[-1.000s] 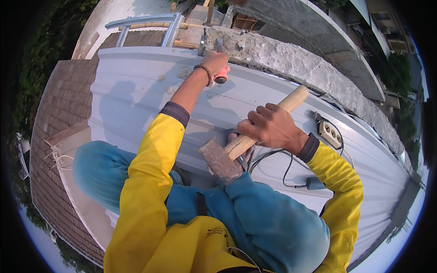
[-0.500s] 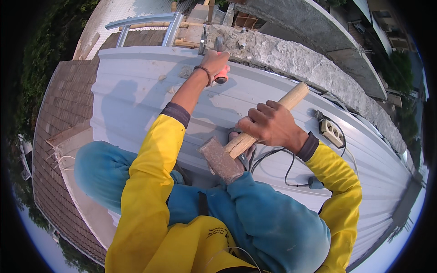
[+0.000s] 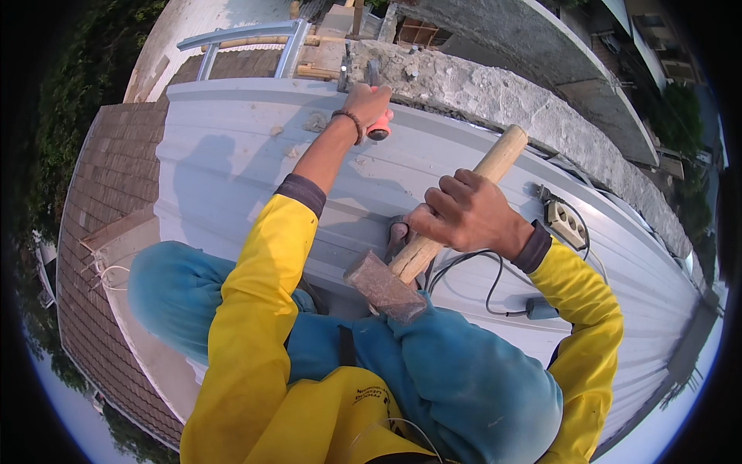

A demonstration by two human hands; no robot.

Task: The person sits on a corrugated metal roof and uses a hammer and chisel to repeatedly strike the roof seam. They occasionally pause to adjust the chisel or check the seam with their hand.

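My left hand (image 3: 363,107) is closed around a chisel (image 3: 379,130) with an orange-red grip and a dark butt end. Its metal shaft runs away from me to the rough top of a concrete wall (image 3: 471,87); the tip's exact contact is hard to make out. In my right hand (image 3: 468,215), fingers wrapped round the wooden handle, is a club hammer (image 3: 386,286). The blocky, rust-brown head hangs low over my blue trouser leg, well apart from the chisel. The handle's free end points up and right toward the wall.
I am on a ribbed grey metal roof sheet (image 3: 255,116) with bits of rubble on it. A cream power strip (image 3: 566,224), dark cable (image 3: 495,286) and bluish tool part (image 3: 541,308) lie right. A metal frame (image 3: 290,46) stands far left; brown shingles (image 3: 100,232) slope away left.
The hammer head has shifted slightly right and down, and my right hand a little to the right. My left hand and the chisel have hardly moved.
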